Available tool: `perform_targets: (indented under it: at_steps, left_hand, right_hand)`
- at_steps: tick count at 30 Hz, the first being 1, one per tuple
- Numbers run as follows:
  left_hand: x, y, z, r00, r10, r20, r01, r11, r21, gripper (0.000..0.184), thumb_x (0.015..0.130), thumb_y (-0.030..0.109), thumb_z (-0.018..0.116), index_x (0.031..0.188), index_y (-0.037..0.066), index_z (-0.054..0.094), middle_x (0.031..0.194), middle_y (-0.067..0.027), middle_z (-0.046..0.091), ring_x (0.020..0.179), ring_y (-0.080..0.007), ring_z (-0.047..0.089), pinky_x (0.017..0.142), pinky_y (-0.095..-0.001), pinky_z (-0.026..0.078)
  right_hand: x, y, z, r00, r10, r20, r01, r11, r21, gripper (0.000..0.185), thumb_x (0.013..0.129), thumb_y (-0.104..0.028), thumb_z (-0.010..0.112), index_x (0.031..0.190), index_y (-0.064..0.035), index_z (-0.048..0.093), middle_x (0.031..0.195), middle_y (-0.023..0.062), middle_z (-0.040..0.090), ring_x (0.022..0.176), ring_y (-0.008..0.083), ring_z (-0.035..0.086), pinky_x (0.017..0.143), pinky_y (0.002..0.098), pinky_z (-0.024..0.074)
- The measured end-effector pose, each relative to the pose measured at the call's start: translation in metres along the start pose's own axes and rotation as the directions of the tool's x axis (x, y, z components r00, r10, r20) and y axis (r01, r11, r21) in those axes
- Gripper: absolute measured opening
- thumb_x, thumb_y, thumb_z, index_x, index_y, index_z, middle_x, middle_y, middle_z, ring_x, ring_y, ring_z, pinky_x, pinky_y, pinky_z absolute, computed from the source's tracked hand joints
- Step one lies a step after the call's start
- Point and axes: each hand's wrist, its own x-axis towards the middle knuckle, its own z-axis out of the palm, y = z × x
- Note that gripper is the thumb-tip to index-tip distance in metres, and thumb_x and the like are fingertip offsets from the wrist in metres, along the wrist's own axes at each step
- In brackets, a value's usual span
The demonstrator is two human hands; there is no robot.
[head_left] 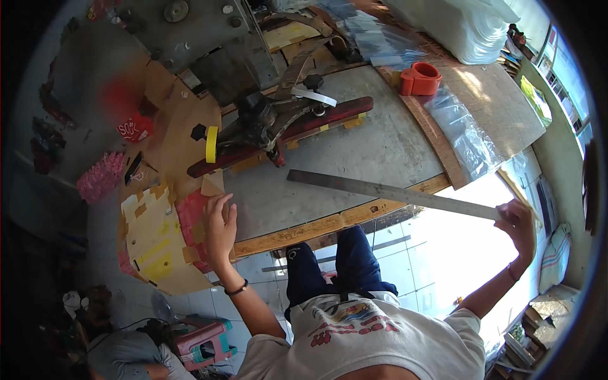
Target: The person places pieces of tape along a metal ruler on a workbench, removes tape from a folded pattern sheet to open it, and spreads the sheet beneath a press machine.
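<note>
My right hand (518, 223), out past the table's right front edge, is closed on one end of a long metal ruler (392, 192). The ruler slants across the table's front edge, its far end over the grey tabletop (266, 209). My left hand (219, 225) is at the front left of the table with loosely bent fingers apart and nothing in them. It is nearest to the red and cream taped cardboard (151, 237). Beyond the ruler stands a press-like machine with a dark red bar (335, 118), with a yellow tape roll (211, 144) and a white tape roll (313, 96) on it.
An orange tape dispenser (420, 80) sits on the brown board at the right, beside clear plastic bags (465, 136). A stack of white plastic (459, 25) is at the back. Another person (130, 354) is at the lower left by a pink and green stool (206, 342).
</note>
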Motion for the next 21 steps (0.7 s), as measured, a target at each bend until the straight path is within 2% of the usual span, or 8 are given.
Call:
perform_targets:
  at_steps: [3,5,10,15,16,17,20,21]
  left_hand:
    - [-0.028,0.036,0.002,0.998,0.025,-0.051,-0.025,1.0,-0.002,0.021,0.092,0.012,0.064,0.112,0.01,0.068,0.117,-0.0096,0.063,0.113,-0.0319,0.056,0.101,-0.0431,0.039]
    - [-0.046,0.044,0.014,0.994,0.06,-0.092,-0.06,0.998,0.006,0.017,0.09,0.01,0.064,0.106,0.009,0.07,0.112,-0.0081,0.064,0.11,-0.0302,0.058,0.099,-0.0425,0.04]
    - [-0.054,0.041,0.045,0.96,0.039,-0.276,-0.041,0.999,-0.002,0.013,0.088,0.006,0.064,0.098,0.009,0.071,0.105,-0.0062,0.065,0.102,-0.0276,0.058,0.092,-0.0414,0.043]
    - [-0.047,0.039,0.048,0.969,0.049,-0.244,-0.032,0.997,0.071,0.013,0.088,0.007,0.064,0.099,0.011,0.071,0.105,-0.0059,0.061,0.101,-0.0282,0.057,0.09,-0.0415,0.043]
    - [-0.049,0.039,0.047,0.971,0.05,-0.234,-0.036,0.997,0.066,0.014,0.088,0.008,0.064,0.1,0.011,0.071,0.105,-0.006,0.061,0.101,-0.0283,0.056,0.09,-0.0419,0.043]
    - [-0.05,0.039,0.046,0.973,0.051,-0.225,-0.038,0.998,0.059,0.014,0.088,0.008,0.064,0.1,0.011,0.071,0.105,-0.006,0.061,0.102,-0.0284,0.056,0.091,-0.0422,0.043]
    - [-0.053,0.036,0.047,0.973,0.059,-0.224,-0.049,0.998,0.05,0.015,0.088,0.009,0.064,0.101,0.012,0.071,0.107,-0.0057,0.06,0.103,-0.0283,0.056,0.092,-0.0429,0.041]
    - [-0.054,0.037,0.048,0.971,0.062,-0.233,-0.051,0.997,0.055,0.015,0.088,0.009,0.064,0.101,0.012,0.071,0.107,-0.0054,0.061,0.103,-0.0282,0.056,0.092,-0.043,0.041]
  right_hand:
    - [-0.089,0.056,-0.016,0.988,0.155,-0.026,-0.155,0.988,0.01,0.028,0.059,-0.008,0.076,0.083,0.0003,0.063,0.07,-0.0016,0.045,0.061,0.0087,0.038,0.054,0.0262,0.0309]
    - [-0.148,0.089,-0.015,0.956,0.292,-0.032,-0.274,0.924,0.266,0.051,0.073,-0.046,0.08,0.082,0.0003,0.059,0.07,-0.0036,0.042,0.063,0.008,0.038,0.054,0.0275,0.0301]
    - [-0.218,0.17,0.049,0.876,0.199,-0.439,-0.029,0.931,0.365,0.04,0.085,-0.039,0.072,0.097,-0.0008,0.067,0.068,-0.002,0.045,0.058,0.0074,0.04,0.053,0.026,0.0331]
    - [-0.129,0.102,0.074,0.803,0.37,-0.468,-0.083,0.846,0.527,0.047,0.094,-0.043,0.066,0.118,-0.0022,0.066,0.069,-0.005,0.04,0.058,0.003,0.033,0.049,0.0234,0.0255]
    - [-0.109,0.096,0.069,0.795,0.399,-0.457,-0.129,0.847,0.516,0.049,0.096,-0.044,0.065,0.122,-0.0024,0.065,0.07,-0.0056,0.039,0.058,0.0021,0.031,0.048,0.0229,0.024]
    - [-0.091,0.102,0.062,0.785,0.456,-0.42,-0.282,0.866,0.414,0.047,0.095,-0.032,0.065,0.132,-0.0043,0.062,0.073,-0.0037,0.05,0.055,0.0023,0.039,0.049,0.0212,0.0316]
    - [-0.032,0.081,0.051,0.798,0.383,-0.465,-0.404,0.913,0.059,0.039,0.096,-0.029,0.066,0.127,-0.0067,0.065,0.084,0.006,0.06,0.072,0.0129,0.054,0.065,0.0306,0.0432]
    - [-0.016,0.077,0.049,0.788,0.409,-0.461,-0.41,0.906,0.102,0.035,0.096,-0.026,0.067,0.125,-0.0071,0.066,0.086,0.0078,0.061,0.076,0.0149,0.057,0.067,0.0308,0.0446]
